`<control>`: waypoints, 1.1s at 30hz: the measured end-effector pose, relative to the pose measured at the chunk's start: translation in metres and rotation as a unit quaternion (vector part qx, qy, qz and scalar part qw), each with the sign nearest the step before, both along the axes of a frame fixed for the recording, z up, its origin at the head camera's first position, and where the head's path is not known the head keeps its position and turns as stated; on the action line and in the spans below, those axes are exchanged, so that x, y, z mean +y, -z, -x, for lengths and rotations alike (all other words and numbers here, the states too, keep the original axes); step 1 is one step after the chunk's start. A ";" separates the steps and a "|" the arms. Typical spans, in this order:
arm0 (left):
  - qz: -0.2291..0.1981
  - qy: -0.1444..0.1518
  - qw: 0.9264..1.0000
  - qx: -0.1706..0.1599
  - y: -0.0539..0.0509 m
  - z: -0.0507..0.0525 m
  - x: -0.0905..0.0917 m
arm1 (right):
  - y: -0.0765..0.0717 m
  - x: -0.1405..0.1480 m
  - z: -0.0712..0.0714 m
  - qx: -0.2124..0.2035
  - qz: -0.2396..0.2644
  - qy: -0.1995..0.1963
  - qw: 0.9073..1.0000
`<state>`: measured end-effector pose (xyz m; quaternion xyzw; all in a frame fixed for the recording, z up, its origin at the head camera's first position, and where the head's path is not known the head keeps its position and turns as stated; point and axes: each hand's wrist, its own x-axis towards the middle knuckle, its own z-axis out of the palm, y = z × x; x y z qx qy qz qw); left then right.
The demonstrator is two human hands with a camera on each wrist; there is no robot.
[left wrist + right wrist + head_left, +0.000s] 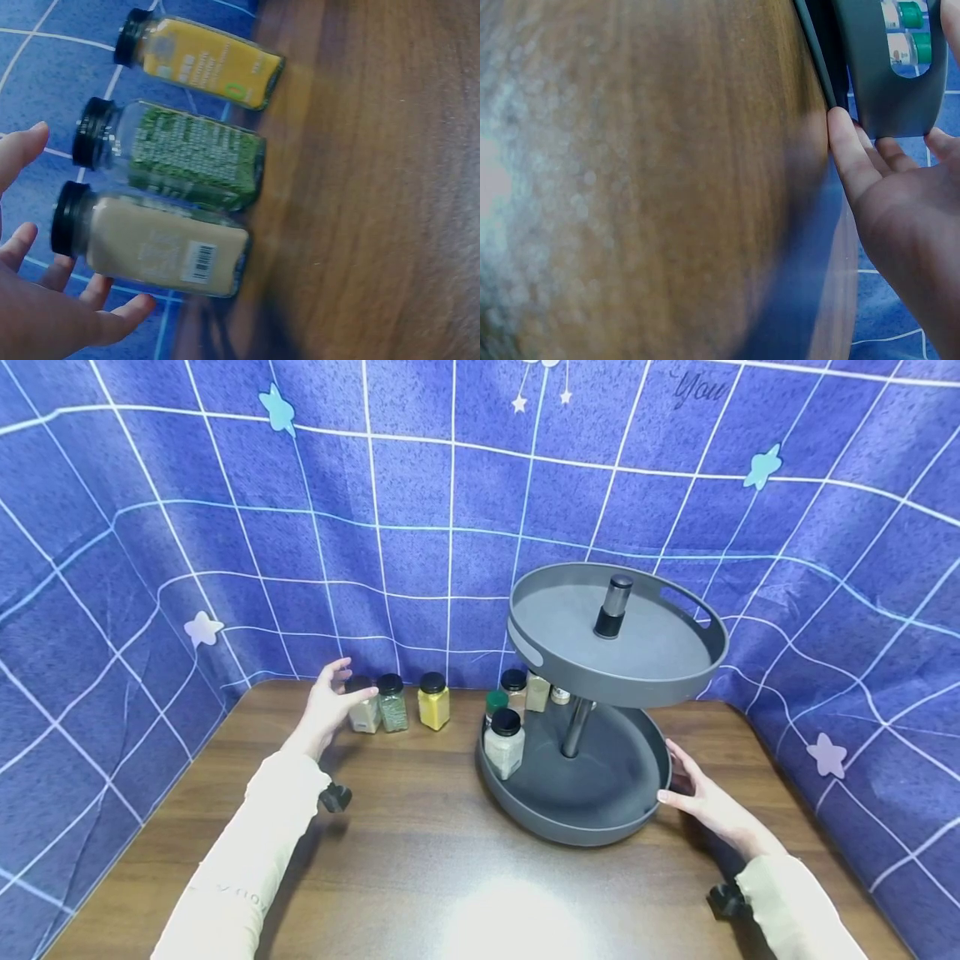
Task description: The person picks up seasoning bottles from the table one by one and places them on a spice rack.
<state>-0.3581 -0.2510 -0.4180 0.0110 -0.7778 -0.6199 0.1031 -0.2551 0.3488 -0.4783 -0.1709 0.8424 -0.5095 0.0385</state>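
My left hand (pixel 327 706) is beside the beige-filled jar (pixel 364 714), thumb and fingers spread around its black lid; in the left wrist view a gap shows between the hand (pixel 56 300) and the jar (pixel 165 244). A green herb jar (pixel 392 703) and a yellow jar (pixel 433 702) stand to its right. My right hand (pixel 701 797) touches the right rim of the lower tray (pixel 577 833) of a grey two-tier stand. In the right wrist view the fingertips of this hand (pixel 900 187) rest against the tray wall (pixel 892 105).
On the lower tray's left side stand a white-filled jar (pixel 505 745), a green-lidded jar (pixel 496 702) and several others behind. The upper tray (pixel 622 668) overhangs the back. A blue curtain (pixel 420 560) borders the wooden table (pixel 405 860) behind and at both sides.
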 end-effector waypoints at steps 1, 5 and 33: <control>-0.004 0.001 1.000 -0.004 -0.001 -0.002 0.002 | 0.000 0.000 0.000 0.000 0.000 0.000 1.000; -0.013 -0.001 1.000 -0.014 -0.002 -0.010 0.008 | 0.000 -0.001 0.001 0.002 -0.003 0.000 1.000; -0.036 -0.072 0.997 0.003 0.046 0.007 0.008 | 0.001 0.001 0.002 -0.001 0.007 -0.007 1.000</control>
